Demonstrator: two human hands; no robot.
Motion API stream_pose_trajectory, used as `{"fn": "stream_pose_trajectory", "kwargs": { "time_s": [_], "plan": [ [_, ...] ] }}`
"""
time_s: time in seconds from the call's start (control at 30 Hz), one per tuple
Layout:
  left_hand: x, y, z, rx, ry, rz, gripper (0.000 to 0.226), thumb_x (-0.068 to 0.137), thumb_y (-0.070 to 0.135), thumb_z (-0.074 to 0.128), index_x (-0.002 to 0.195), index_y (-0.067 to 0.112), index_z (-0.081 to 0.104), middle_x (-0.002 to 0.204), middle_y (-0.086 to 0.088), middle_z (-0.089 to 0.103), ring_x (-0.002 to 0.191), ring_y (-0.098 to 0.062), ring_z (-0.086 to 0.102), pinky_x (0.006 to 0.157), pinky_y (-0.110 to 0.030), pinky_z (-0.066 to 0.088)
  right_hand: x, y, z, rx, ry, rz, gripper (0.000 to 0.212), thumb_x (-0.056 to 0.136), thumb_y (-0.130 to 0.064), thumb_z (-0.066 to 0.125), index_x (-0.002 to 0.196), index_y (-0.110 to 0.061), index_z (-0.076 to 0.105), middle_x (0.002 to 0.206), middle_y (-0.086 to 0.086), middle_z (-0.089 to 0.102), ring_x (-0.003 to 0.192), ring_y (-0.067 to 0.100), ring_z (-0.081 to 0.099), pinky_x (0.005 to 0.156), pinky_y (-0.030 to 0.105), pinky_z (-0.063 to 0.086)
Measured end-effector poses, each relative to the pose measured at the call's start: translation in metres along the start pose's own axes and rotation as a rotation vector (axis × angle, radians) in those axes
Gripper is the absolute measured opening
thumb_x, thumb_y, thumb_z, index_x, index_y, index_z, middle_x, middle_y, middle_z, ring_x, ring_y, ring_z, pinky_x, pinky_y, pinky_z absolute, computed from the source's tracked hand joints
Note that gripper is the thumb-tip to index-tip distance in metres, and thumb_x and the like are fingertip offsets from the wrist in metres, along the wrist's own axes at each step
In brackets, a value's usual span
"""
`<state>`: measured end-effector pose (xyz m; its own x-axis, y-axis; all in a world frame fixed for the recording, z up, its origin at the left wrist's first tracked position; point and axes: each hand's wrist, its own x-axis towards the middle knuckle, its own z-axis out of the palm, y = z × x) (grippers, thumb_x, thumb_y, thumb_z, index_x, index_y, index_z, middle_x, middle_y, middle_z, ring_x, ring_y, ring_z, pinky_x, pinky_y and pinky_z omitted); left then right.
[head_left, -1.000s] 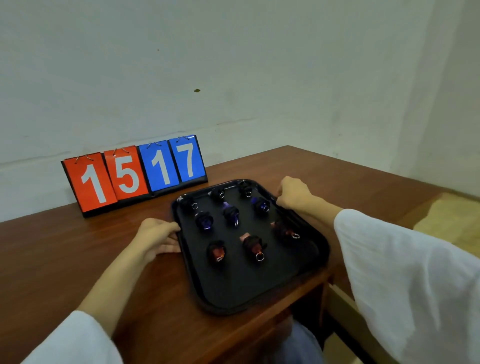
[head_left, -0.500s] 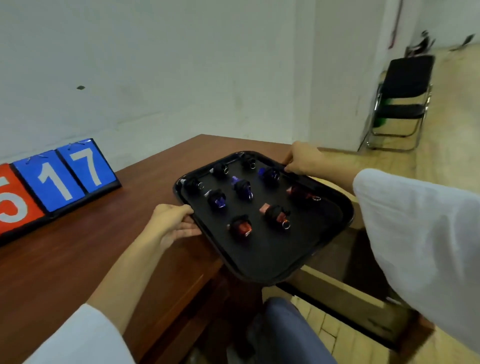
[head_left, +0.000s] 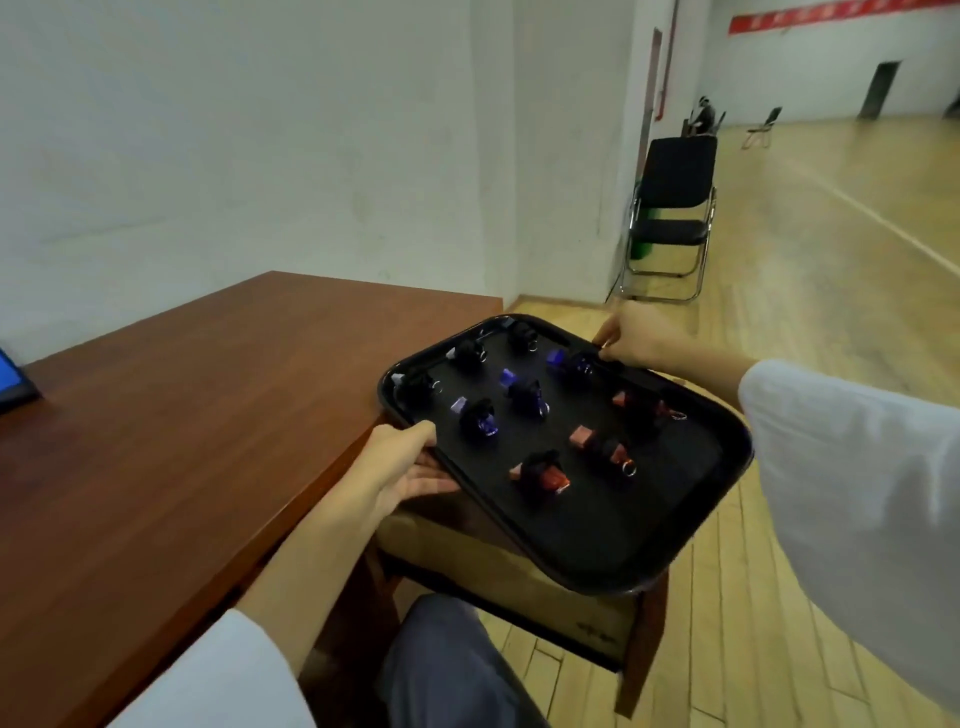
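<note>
Black rectangular plastic tray (head_left: 597, 530) hung before me, just off the brown wooden table's (head_left: 182, 415) right edge, small ringed trinkets (head_left: 540, 470) lay in rows on it, black folding chair (head_left: 675, 208) stood behind.

Black tray (head_left: 597, 545) gripped at opposite rims by left hand (head_left: 400, 467) and right hand (head_left: 636, 338), nine small black, purple and red keyring pieces between the hands, wooden surface (head_left: 182, 415) left of them, folding chair (head_left: 670, 218) beyond the right hand
</note>
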<state>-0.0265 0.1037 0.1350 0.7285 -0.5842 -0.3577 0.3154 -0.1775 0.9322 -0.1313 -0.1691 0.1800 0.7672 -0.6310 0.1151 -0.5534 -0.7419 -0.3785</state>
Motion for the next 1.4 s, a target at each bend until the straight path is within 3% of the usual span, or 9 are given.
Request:
{"fn": "stream_pose_trajectory", "kwargs": {
  "time_s": [0.2, 0.37, 0.53, 0.67, 0.87, 1.1, 1.23, 1.4],
  "plan": [
    [0.003, -0.021, 0.037, 0.037, -0.092, -0.052, 0.032, 0.085, 0.000, 0.053, 0.116, -0.003, 0.052, 0.100, -0.023, 0.066, 0.077, -0.031, 0.069, 0.053, -0.033, 0.056, -0.010, 0.051, 0.011, 0.038, -0.021, 0.077, 0.024, 0.083, -0.007, 0.064, 0.107, -0.009, 0.069, 0.104, 0.009, 0.068, 0.082, 0.015, 0.059, 0.072, 0.025, 0.048],
    [-0.002, -0.032, 0.054, 0.029, -0.089, -0.109, 0.014, 0.086, -0.003, 0.048, 0.096, 0.000, 0.058, 0.085, -0.020, 0.066, 0.078, -0.033, 0.066, 0.052, -0.035, 0.057, -0.010, 0.071, 0.023, 0.057, -0.061, 0.107, 0.023, 0.083, -0.007, 0.065, 0.105, -0.009, 0.069, 0.108, 0.010, 0.067, 0.092, 0.019, 0.061, 0.074, 0.025, 0.048],
    [-0.001, -0.042, 0.064, 0.009, -0.051, -0.161, 0.017, 0.086, -0.002, 0.049, 0.102, 0.002, 0.052, 0.095, -0.022, 0.064, 0.080, -0.033, 0.067, 0.054, -0.037, 0.056, 0.002, 0.079, 0.036, 0.095, -0.067, 0.133, 0.024, 0.082, -0.007, 0.065, 0.106, -0.010, 0.069, 0.108, 0.009, 0.066, 0.095, 0.020, 0.061, 0.080, 0.028, 0.051],
    [0.001, -0.044, 0.062, -0.015, -0.043, -0.203, 0.013, 0.088, -0.004, 0.047, 0.096, 0.007, 0.046, 0.095, -0.020, 0.059, 0.080, -0.033, 0.064, 0.057, -0.040, 0.055, 0.019, 0.078, 0.052, 0.140, -0.091, 0.160, 0.022, 0.081, -0.005, 0.066, 0.102, -0.011, 0.070, 0.105, 0.008, 0.067, 0.089, 0.017, 0.061, 0.075, 0.027, 0.051],
    [0.019, -0.058, 0.052, -0.100, 0.000, -0.247, 0.043, 0.088, -0.002, 0.048, 0.127, 0.010, 0.035, 0.103, -0.023, 0.058, 0.082, -0.038, 0.064, 0.053, -0.042, 0.056, 0.037, 0.068, 0.068, 0.149, -0.105, 0.183, 0.022, 0.081, -0.006, 0.065, 0.101, -0.014, 0.070, 0.105, 0.005, 0.066, 0.092, 0.017, 0.061, 0.078, 0.028, 0.054],
    [0.029, -0.063, 0.047, -0.161, 0.012, -0.262, 0.031, 0.089, -0.003, 0.047, 0.116, 0.009, 0.037, 0.096, -0.025, 0.058, 0.081, -0.040, 0.063, 0.054, -0.042, 0.055, 0.054, 0.055, 0.088, 0.247, -0.112, 0.234, 0.027, 0.085, 0.001, 0.056, 0.107, -0.009, 0.067, 0.112, 0.009, 0.061, 0.096, 0.019, 0.057, 0.078, 0.027, 0.049],
    [0.038, -0.068, 0.052, -0.235, 0.001, -0.261, 0.041, 0.088, -0.004, 0.047, 0.123, 0.011, 0.031, 0.104, -0.030, 0.056, 0.086, -0.042, 0.062, 0.058, -0.045, 0.055, 0.065, 0.055, 0.094, 0.346, -0.079, 0.288, 0.026, 0.085, 0.004, 0.054, 0.106, -0.006, 0.067, 0.115, 0.013, 0.060, 0.105, 0.024, 0.057, 0.085, 0.031, 0.050],
    [0.047, -0.071, 0.058, -0.242, 0.018, -0.239, 0.044, 0.088, -0.003, 0.046, 0.129, 0.005, 0.033, 0.097, -0.029, 0.056, 0.082, -0.040, 0.063, 0.049, -0.039, 0.056, 0.072, 0.055, 0.097, 0.388, -0.053, 0.307, 0.025, 0.086, 0.004, 0.052, 0.104, -0.005, 0.067, 0.116, 0.013, 0.060, 0.107, 0.026, 0.056, 0.084, 0.030, 0.049]
  ]
}}
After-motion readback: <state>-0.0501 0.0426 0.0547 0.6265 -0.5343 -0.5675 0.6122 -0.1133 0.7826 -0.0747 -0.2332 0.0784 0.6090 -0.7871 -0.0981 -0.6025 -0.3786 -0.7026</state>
